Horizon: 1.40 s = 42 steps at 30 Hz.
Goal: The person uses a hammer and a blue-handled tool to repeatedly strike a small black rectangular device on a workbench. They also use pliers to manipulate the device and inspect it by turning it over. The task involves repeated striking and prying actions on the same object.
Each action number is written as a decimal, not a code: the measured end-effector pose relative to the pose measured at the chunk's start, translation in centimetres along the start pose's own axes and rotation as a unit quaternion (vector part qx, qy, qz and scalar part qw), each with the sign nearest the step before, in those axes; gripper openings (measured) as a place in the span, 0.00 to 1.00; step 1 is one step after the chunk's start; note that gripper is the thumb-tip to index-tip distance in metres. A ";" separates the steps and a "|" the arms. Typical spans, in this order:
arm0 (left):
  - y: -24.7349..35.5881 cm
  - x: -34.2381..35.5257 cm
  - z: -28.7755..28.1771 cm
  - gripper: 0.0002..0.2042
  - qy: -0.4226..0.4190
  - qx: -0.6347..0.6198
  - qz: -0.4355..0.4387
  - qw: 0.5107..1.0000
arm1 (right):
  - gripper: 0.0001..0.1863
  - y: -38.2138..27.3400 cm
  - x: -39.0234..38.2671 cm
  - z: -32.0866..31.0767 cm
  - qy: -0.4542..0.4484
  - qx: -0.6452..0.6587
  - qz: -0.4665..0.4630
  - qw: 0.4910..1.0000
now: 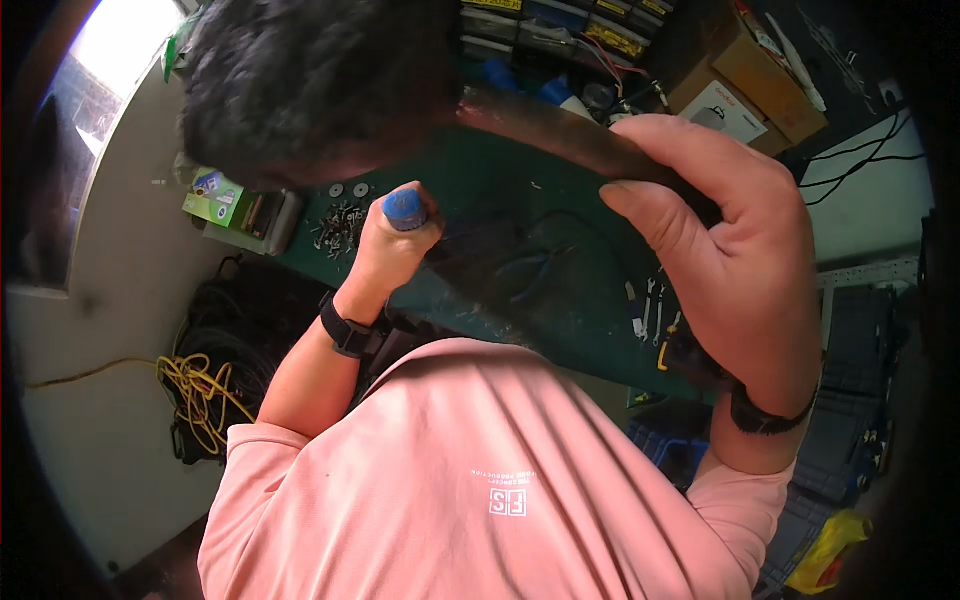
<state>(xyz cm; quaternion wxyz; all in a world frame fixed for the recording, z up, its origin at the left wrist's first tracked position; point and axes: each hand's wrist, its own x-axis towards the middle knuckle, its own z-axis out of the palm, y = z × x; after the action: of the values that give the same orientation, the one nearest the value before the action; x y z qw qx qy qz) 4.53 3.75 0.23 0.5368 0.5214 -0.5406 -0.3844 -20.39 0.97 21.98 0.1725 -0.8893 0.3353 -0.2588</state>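
Observation:
My right hand [745,240], raised close to the camera at the right, is closed round the brown handle of a hammer [560,135]. Its large dark, mottled head [310,80] fills the upper left and looks blurred. Below that head, my left hand [385,250] makes a fist round a tool with a blue-ended handle [405,210]. The blue end faces up out of the fist; the tool's lower part is hidden. A gap shows between hammer and blue end. Beneath lies a green work surface [480,170], with something dark and shadowed beside my left fist.
Loose screws [338,228] and two washers lie left of my fist. Blue-handled pliers [535,275] and small wrenches [650,310] lie to the right. Parts drawers [555,30] and a cardboard box [765,85] stand behind. A yellow cord [200,390] hangs at the left.

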 end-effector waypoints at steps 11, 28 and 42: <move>-0.1 0.3 0.3 0.03 0.012 -0.005 -0.015 1.000 | 0.12 -0.5 -0.3 0.2 0.016 -0.049 -0.028 0.998; 0.6 0.8 1.1 0.04 0.069 -0.007 0.027 0.997 | 0.12 2.2 -1.8 1.4 -0.026 -0.004 0.096 0.995; 2.2 3.4 -1.5 0.05 0.010 -0.205 0.044 0.978 | 0.11 8.7 -8.1 1.1 0.073 0.098 0.212 0.970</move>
<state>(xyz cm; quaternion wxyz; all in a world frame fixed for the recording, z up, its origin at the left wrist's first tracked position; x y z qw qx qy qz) 6.08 1.01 3.17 0.6540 0.3797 -0.4673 -0.4579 -29.36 0.42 14.16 0.2853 -0.7554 0.5008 -0.3119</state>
